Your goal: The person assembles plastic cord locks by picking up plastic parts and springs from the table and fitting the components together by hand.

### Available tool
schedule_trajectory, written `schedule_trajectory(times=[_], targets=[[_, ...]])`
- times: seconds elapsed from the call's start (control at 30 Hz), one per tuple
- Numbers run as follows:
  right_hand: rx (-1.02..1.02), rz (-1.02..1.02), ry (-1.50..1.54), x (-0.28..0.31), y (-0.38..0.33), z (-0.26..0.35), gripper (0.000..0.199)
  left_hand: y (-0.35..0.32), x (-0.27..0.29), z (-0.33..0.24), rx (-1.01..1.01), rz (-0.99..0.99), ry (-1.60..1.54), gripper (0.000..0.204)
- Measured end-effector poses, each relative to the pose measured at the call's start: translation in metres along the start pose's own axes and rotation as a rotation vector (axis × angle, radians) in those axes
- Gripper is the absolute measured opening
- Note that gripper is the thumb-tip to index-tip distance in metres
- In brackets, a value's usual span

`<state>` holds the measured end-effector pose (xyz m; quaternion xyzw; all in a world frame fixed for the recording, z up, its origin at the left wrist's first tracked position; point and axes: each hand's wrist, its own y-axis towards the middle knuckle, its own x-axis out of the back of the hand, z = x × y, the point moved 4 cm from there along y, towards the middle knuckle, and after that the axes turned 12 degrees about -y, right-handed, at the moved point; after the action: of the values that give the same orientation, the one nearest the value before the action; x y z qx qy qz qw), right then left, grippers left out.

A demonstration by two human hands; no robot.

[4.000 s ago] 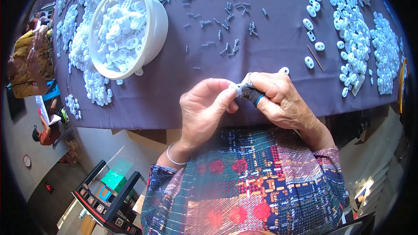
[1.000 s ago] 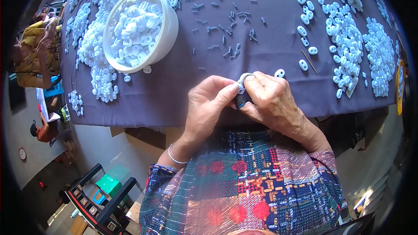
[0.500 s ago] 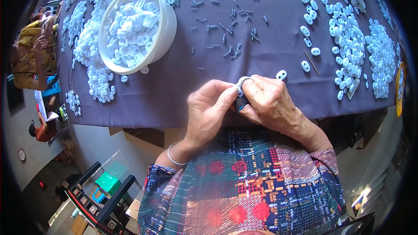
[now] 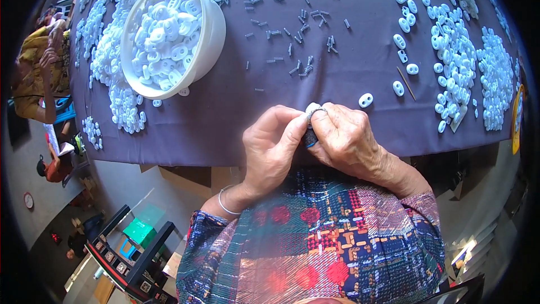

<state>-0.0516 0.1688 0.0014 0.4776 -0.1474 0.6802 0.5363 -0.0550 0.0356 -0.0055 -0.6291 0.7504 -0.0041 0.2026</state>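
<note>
My left hand [image 4: 269, 143] and my right hand [image 4: 350, 136] meet near the table's front edge, with the fingers of both closed. Between their fingertips sits a small white plastic piece [image 4: 312, 107], partly covered; it looks like the two-hole oval cord locks lying about. Just under it a dark item with a blue edge [image 4: 310, 137] shows by my right fingers, and I cannot make out what it is. One loose white cord lock [image 4: 365, 100] lies right of my right hand. Small metal springs [image 4: 306, 67] are scattered beyond the hands.
A round white tub [image 4: 216, 45] full of white pieces stands at left, with heaps of them [image 4: 126, 107] around it. More piles [image 4: 453, 73] lie at right, near a thin brown stick [image 4: 406, 83]. Another person [image 4: 36, 73] sits far left.
My fingers have shifted slightly around the white piece, and its tip now shows higher between them. The table view has moved a little; both hands stay together.
</note>
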Motion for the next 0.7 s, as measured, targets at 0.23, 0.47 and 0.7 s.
schedule_trajectory(times=[0.23,0.47,0.7], targets=[[-0.041,-0.029,0.236,0.016,0.006,-0.013,0.039,0.0,0.0,-0.004,0.165,0.001,-0.147,0.009],[-0.006,-0.069,0.162,0.017,0.001,-0.01,0.04,0.002,-0.003,-0.002,0.13,0.038,-0.118,0.01],[0.035,-0.102,0.047,0.012,-0.003,-0.001,0.048,-0.002,0.001,0.002,0.149,-0.037,-0.156,0.009]])
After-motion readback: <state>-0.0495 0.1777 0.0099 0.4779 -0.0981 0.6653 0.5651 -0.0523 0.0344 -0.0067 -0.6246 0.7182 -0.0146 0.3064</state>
